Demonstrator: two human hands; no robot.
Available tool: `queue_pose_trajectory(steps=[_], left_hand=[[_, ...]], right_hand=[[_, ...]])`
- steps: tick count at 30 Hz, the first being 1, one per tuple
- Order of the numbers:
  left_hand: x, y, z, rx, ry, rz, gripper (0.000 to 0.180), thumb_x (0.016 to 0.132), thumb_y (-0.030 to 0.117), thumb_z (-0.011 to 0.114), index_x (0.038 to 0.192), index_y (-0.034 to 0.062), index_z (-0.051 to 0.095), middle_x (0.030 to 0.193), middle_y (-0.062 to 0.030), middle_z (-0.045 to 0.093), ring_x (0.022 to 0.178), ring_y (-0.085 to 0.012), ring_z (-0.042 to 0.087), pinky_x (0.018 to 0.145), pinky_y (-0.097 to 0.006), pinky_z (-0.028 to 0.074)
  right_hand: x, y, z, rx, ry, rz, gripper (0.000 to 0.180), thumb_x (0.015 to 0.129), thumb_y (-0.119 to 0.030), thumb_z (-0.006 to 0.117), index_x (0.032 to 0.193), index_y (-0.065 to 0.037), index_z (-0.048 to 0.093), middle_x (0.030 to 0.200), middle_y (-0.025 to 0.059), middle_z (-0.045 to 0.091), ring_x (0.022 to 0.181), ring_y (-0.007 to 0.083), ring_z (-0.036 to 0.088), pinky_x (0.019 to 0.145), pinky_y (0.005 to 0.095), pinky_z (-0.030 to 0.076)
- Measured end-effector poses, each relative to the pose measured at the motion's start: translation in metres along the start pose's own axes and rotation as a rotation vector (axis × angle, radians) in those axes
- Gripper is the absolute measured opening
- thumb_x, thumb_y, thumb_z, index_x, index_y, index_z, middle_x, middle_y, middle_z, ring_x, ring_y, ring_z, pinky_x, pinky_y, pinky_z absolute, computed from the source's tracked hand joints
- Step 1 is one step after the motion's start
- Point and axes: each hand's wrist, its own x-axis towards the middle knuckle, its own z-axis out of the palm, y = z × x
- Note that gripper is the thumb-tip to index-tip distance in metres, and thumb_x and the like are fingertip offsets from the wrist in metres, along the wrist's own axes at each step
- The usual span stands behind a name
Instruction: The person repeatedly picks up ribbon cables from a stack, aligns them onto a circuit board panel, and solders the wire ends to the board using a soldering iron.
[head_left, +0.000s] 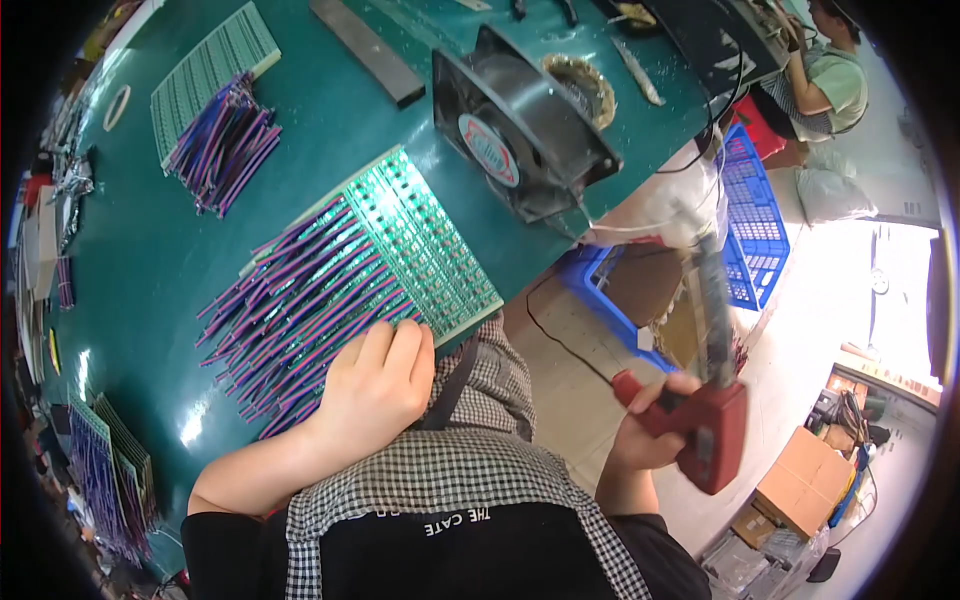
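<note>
A teal workbench (150, 260) filled most of the view, curving with the lens. On it, near the person's body, lay a green circuit panel (420, 240) with rows of small pads, its near half covered by a fan of purple, blue and pink wires (290, 310) running off its left edge. Beyond the panel stood a black square cooling fan (520, 130) with a red and white label at its hub, tilted at the bench edge. Further back on the left lay a second panel (205, 70), pale green, with another bundle of the same wires (225, 145) resting across its near corner. A long dark bar (368, 52) lay flat near the top. Past the bench edge, a blue plastic crate (755, 225) stood on the pale floor, and brown cardboard boxes (805, 480) sat lower right. Another person in a light green top (835, 85) worked at the upper right (only partly in view).

The left hand (375, 385) rested palm down, fingers together and curled loosely, on the near ends of the wires at the panel's near edge; it pressed rather than gripped. The right hand (650, 425) was off the bench, well apart from the left, closed around the red handle of a soldering gun (710, 400) whose long barrel pointed up and away, blurred along its length.
</note>
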Motion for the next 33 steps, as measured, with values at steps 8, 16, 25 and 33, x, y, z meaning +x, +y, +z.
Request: queue_pose_trajectory(steps=[8,16,25,33], left_hand=[[-0.003,-0.012,-0.017,-0.409,-0.106,-0.177,0.021,0.083,0.012,0.062,0.100,0.0000,0.062,0.089,-0.0095,0.059,0.080,-0.0247,0.061,0.065,-0.035,0.051],[0.022,-0.167,0.015,-0.095,0.076,-0.507,0.017,0.081,0.006,0.062,0.095,-0.0026,0.065,0.094,-0.0177,0.062,0.090,-0.0363,0.060,0.080,-0.044,0.049],[0.040,-0.196,0.023,-0.192,0.041,-0.605,0.012,0.079,0.004,0.059,0.086,-0.0031,0.065,0.082,-0.0166,0.064,0.078,-0.0308,0.064,0.073,-0.040,0.050],[0.023,-0.199,-0.003,-1.227,0.025,-0.891,0.009,0.088,0.015,0.057,0.093,0.0072,0.060,0.073,0.0010,0.059,0.063,-0.0038,0.051,0.054,-0.020,0.037]], right_hand=[[0.108,0.029,0.059,-0.100,0.056,0.017,0.026,0.091,-0.003,0.058,0.114,0.009,0.056,0.094,0.0172,0.067,0.063,0.0157,0.056,0.060,0.0279,0.050],[0.074,0.025,0.017,0.084,0.023,-0.023,0.038,0.092,-0.008,0.055,0.125,0.008,0.046,0.116,0.0235,0.061,0.064,0.0153,0.054,0.053,0.0250,0.051],[0.033,0.008,0.009,0.033,0.146,0.031,0.042,0.092,-0.017,0.059,0.124,0.007,0.045,0.110,0.0192,0.061,0.063,0.0144,0.053,0.057,0.0243,0.044],[0.026,0.009,-0.014,0.039,0.123,0.017,0.040,0.094,-0.017,0.056,0.124,0.006,0.044,0.111,0.0184,0.060,0.065,0.0148,0.053,0.058,0.0257,0.045]])
